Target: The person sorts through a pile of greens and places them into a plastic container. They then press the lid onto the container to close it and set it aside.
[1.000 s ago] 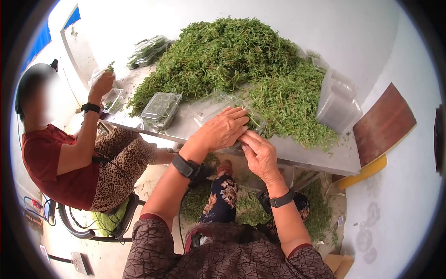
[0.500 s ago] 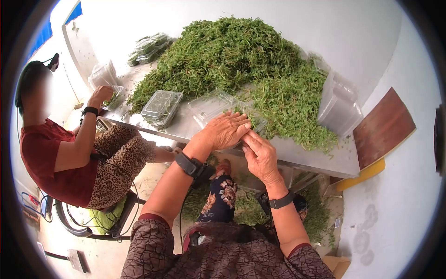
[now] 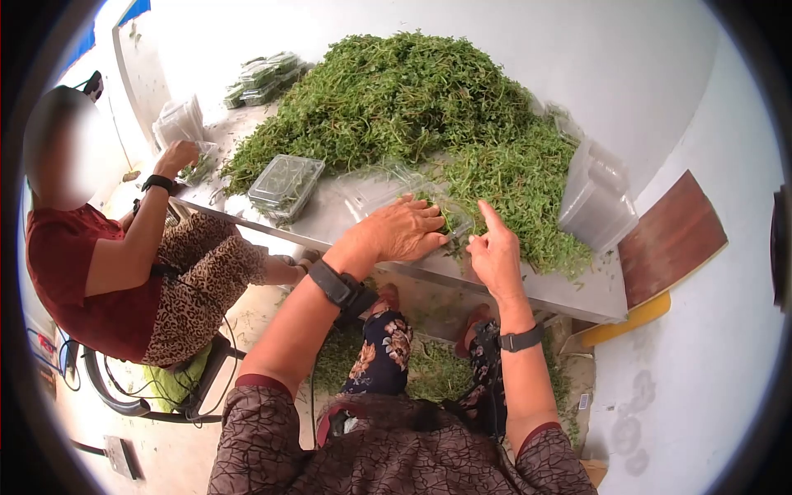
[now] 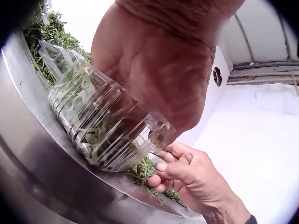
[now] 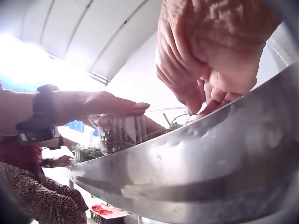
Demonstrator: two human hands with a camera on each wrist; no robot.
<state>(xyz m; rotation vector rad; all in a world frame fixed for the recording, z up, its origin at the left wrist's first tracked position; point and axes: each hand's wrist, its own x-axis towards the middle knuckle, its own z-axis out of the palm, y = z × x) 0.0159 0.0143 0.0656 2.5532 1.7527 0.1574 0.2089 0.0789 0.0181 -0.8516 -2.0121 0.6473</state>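
My left hand (image 3: 403,231) lies palm down over an open clear plastic box (image 4: 70,109), its fingers extended over the greens (image 4: 100,133) inside. The box's clear lid (image 3: 371,188) rests flat behind that hand. Just to the right of the box is my right hand (image 3: 497,254), its index finger straight and pointing away, the thumb apart and the other fingers bent. In the left wrist view the right hand (image 4: 194,179) is beside the box's end, close to some loose greens (image 4: 142,172); no held thing can be made out.
A large heap of greens (image 3: 412,99) covers the table's back. A closed filled box (image 3: 285,186) stands left, stacked boxes (image 3: 262,78) farther back, nested empty boxes (image 3: 596,198) at right. Another person (image 3: 91,276) sits at left. The table's front edge (image 3: 445,279) runs below my hands.
My right hand has moved right, away from the left hand it was touching, and its index finger is now extended. The left hand stays over the box. The seated person's hand has moved down to a box.
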